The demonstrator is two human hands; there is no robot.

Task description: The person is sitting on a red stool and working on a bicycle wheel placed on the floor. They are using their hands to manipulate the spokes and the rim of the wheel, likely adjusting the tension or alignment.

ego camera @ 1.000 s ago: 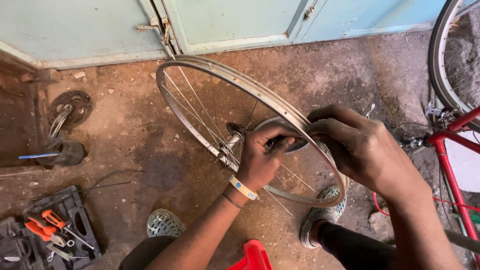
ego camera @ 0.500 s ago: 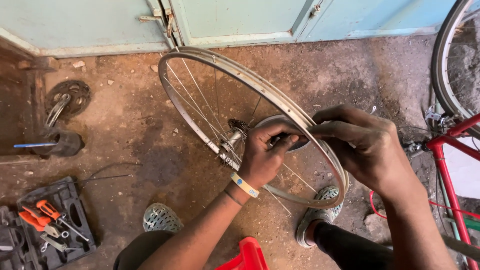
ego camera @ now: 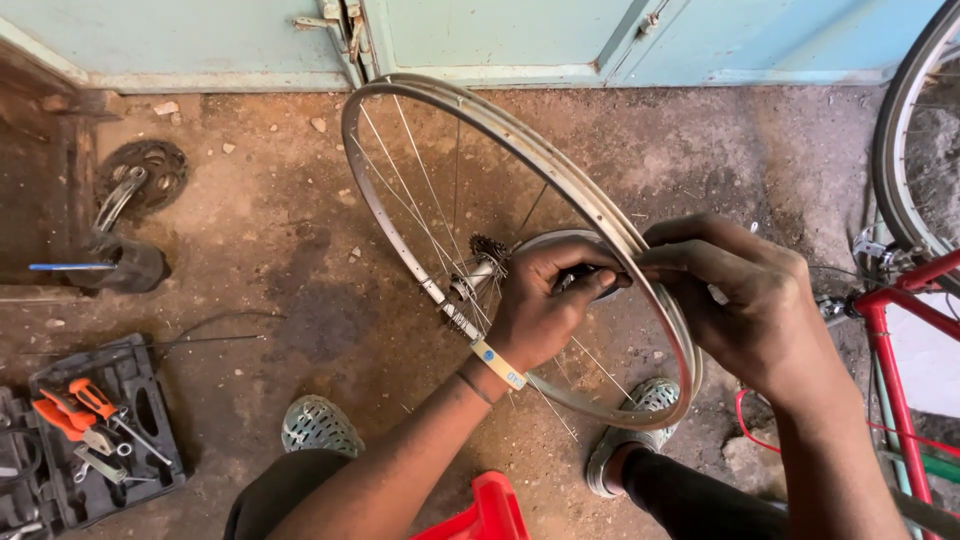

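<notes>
Since the earlier frame, the bare wheel (ego camera: 520, 250) has barely been shifted; the grip is unchanged, so the work at the rim continues. The left hand (ego camera: 540, 305) is closed around a small dark tool (ego camera: 590, 283) inside the spokes. The right hand (ego camera: 745, 300) is curled over the rim, pinching it.

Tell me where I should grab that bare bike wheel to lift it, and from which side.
Best guess: grip the wheel's metal rim at its far upper arc, coming from above. It stands tilted on edge with that arc free, while the left hand and right hand crowd the near rim. The thin spokes look too slight to hold, and the hub sits behind them.
</notes>
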